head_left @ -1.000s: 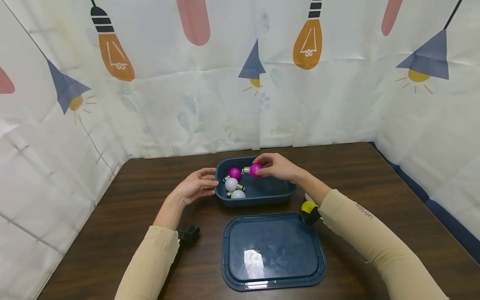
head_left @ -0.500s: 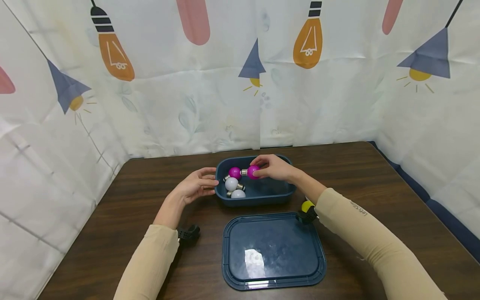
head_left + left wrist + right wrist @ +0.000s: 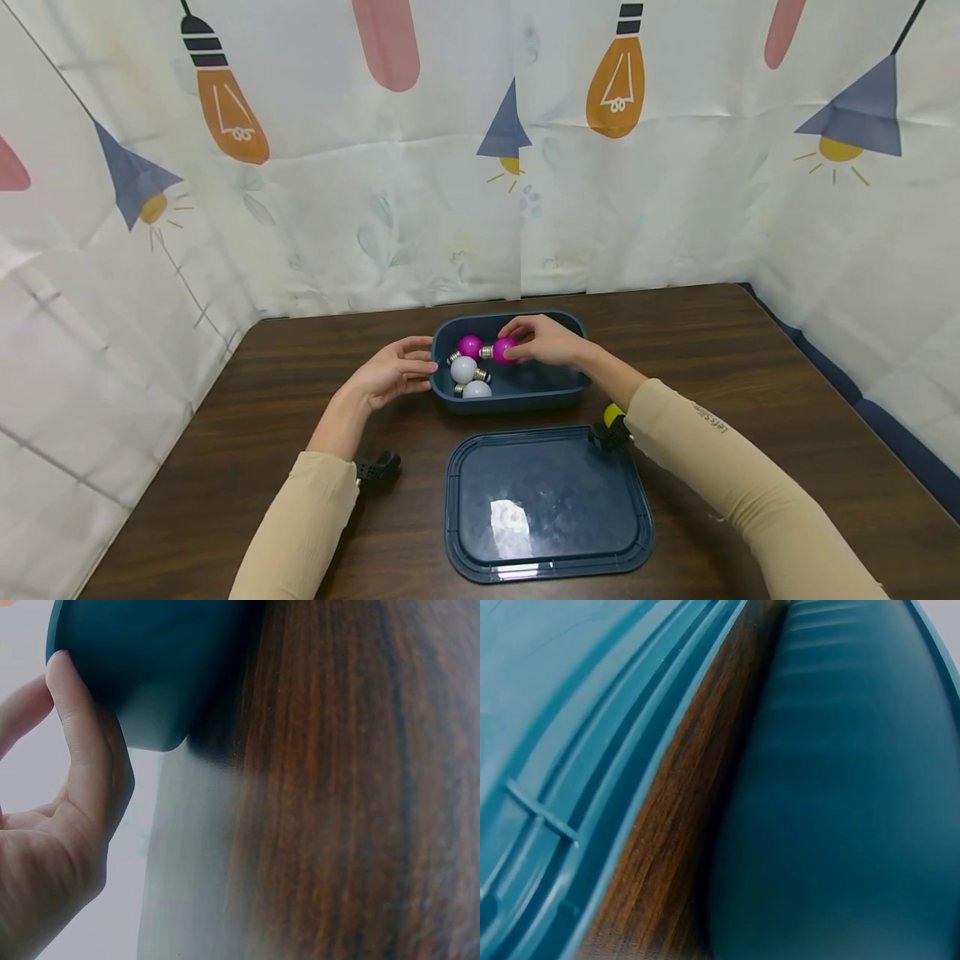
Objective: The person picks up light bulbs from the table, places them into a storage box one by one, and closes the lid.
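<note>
My right hand [image 3: 551, 343] pinches a magenta light bulb [image 3: 505, 350] by its globe, inside the dark blue bin [image 3: 517, 405]. The bulb lies sideways, its metal screw base pointing left. At the bin's left end are another magenta bulb [image 3: 470, 346], a white bulb [image 3: 462, 368] and a second white bulb [image 3: 477, 389]. My left hand [image 3: 393, 371] touches the bin's left end from outside; in the left wrist view a fingertip of the hand [image 3: 90, 772] meets the bin wall [image 3: 157, 667]. Neither my right hand nor the bulb shows in the right wrist view, only the bin's side [image 3: 840, 810].
A dark blue lid [image 3: 551, 492] lies flat in front of the bin, with a narrow gap between them. Right of the bin, a yellow bulb [image 3: 612, 413] is partly hidden by my right wrist strap [image 3: 611, 433]. A patterned curtain [image 3: 450, 208] hangs behind the brown table [image 3: 337, 329].
My right hand has moved slightly left and down into the bin with the magenta bulb, towards the other bulbs. My left hand has stayed at the bin's left end.
</note>
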### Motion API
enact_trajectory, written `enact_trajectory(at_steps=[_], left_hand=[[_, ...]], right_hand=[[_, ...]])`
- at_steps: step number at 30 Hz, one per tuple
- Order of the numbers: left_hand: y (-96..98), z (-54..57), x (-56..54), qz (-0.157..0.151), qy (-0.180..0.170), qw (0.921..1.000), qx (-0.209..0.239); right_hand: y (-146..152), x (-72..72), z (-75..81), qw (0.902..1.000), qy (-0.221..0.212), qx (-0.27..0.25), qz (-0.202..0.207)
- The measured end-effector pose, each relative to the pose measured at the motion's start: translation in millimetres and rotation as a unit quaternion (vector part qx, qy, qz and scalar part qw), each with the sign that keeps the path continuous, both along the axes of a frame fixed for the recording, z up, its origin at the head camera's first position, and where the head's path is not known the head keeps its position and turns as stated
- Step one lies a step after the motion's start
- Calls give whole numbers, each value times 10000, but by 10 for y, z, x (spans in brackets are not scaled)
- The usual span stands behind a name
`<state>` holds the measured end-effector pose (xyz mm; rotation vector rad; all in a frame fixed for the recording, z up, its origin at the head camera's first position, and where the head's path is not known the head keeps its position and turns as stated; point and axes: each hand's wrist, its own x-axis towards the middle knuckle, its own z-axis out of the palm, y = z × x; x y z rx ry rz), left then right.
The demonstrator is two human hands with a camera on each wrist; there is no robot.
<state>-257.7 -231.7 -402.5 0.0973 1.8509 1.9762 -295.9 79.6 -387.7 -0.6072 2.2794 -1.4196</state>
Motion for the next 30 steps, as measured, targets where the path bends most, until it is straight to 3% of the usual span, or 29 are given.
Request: enact_trajectory(at_steps=[22, 30], left_hand=[[1, -22, 14, -32, 38, 10000, 31], [6, -25, 3, -33, 48, 10000, -34]], right_hand=[[-95, -19, -114, 9997, -45, 165, 192], [-113, -13, -122, 9995, 151, 174, 227]])
